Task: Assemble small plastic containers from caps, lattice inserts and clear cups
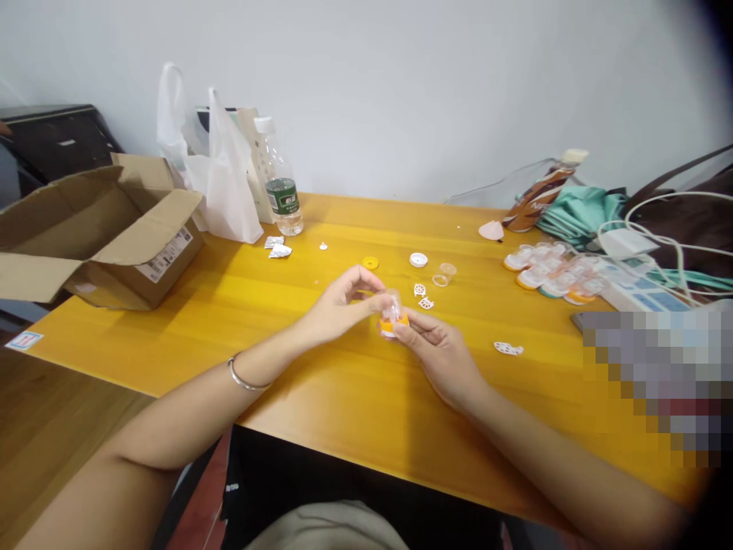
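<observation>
Pinching a small capsule toy (392,315) between them, both hands meet just above the near middle of the yellow table (343,397). The right hand (443,355) cradles the piece from below, its fingertips closed on the orange base, while the left hand (342,304), with a bangle (243,376) on its wrist, pinches the clear dome on top from the side.

The piece looks very light and rigid, thin moulded plastic with a smooth dome that would likely slip under a loose pinch and might crack or pop apart if squeezed hard. The orange rim seems the firmer place to hold.

Just beyond the grip lie two white cut-out pieces (422,296), with a third (508,348) to its right. Farther out sit an orange disc (370,263), a white cap (418,260) and a clear cup (444,274). Well to the right beyond, finished capsules (553,275) are clustered. Far left of the grip stand an open cardboard box (103,237), a white plastic bag (226,179) and a water bottle (280,183).
</observation>
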Motion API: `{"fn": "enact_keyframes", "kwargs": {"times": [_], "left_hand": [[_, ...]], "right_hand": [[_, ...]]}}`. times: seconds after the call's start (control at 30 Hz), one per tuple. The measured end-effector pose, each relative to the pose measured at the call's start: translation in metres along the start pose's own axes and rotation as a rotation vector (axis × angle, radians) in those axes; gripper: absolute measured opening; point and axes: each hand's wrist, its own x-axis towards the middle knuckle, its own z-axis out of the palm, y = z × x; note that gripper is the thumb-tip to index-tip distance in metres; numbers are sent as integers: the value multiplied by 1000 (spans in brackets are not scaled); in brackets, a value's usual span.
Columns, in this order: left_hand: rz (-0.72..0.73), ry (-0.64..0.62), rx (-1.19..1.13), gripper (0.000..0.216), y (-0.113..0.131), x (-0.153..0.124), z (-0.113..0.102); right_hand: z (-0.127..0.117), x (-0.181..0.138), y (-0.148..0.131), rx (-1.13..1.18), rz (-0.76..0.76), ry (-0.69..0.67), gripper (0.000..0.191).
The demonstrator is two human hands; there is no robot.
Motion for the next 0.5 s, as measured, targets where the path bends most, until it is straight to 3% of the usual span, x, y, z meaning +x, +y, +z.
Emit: {"fn": "enact_keyframes", "kwargs": {"times": [0.1,0.17,0.33,0.5], "left_hand": [[-3,-205,-73,36,7,1,-8],[-28,-262,-67,40,8,1,-9],[-27,-154,-26,34,2,1,-6],[27,-170,77,33,3,2,-7]], "right_hand": [[-5,2,2,48,17,-41,29],[-6,2,2,62,8,-55,28],[-4,1,0,44,-14,-34,31],[-3,0,-3,14,-25,-36,32]]}}
